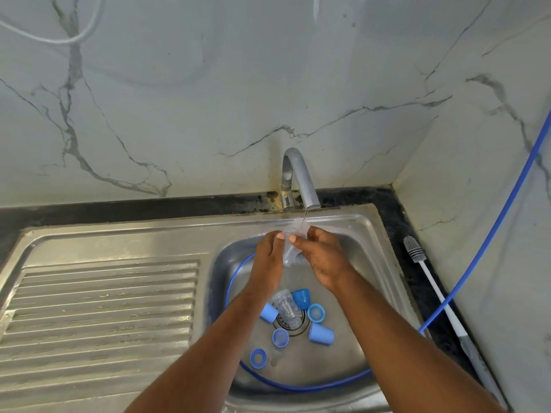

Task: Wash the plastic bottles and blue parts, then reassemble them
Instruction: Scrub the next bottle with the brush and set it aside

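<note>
Blue hose (pixel 298 383) is curling along the near wall of the sink (pixel 383 278). Just beyond it, six blue parts (pixel 321 333) are lying scattered round the drain (pixel 298 329), and a second clear bottle (pixel 287 308) is resting over the strainer. Farther up, I am holding the first plastic bottle (pixel 290 253) between both hands. My left hand (pixel 268 254) and right hand (pixel 325 257) are each curling round it, under a thin stream falling from the tap (pixel 301 180). A brush (pixel 417 257) is lying on the counter to the right. I am judging the grip risky: wet, smooth plastic could be slipping free and dropping onto the parts below.
</note>
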